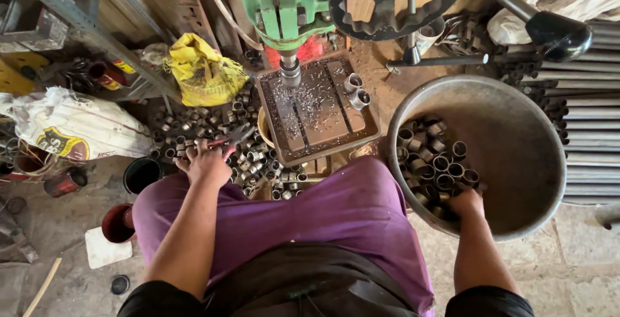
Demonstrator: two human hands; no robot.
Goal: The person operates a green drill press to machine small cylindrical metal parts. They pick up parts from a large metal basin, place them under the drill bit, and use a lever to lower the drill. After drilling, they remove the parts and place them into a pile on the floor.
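Observation:
My left hand [205, 162] rests on a heap of short metal tube pieces [194, 126] on the floor and grips pliers [234, 137] with red handles. My right hand [466, 202] reaches into a large metal basin [516, 143], its fingers down among several cut tube rings [434, 159]; whether it grips one is hidden. Ahead stands a green drill press [284, 7] with its bit over a slotted table [316, 107] strewn with metal shavings. Two tube pieces [355, 91] sit on that table.
A yellow bag [203, 71] and a white sack [74, 126] lie at the left. Long steel pipes [588, 136] are stacked at the right. The press's black-knobbed lever [555, 33] juts over the basin. Red and black cups [119, 221] stand by my left knee.

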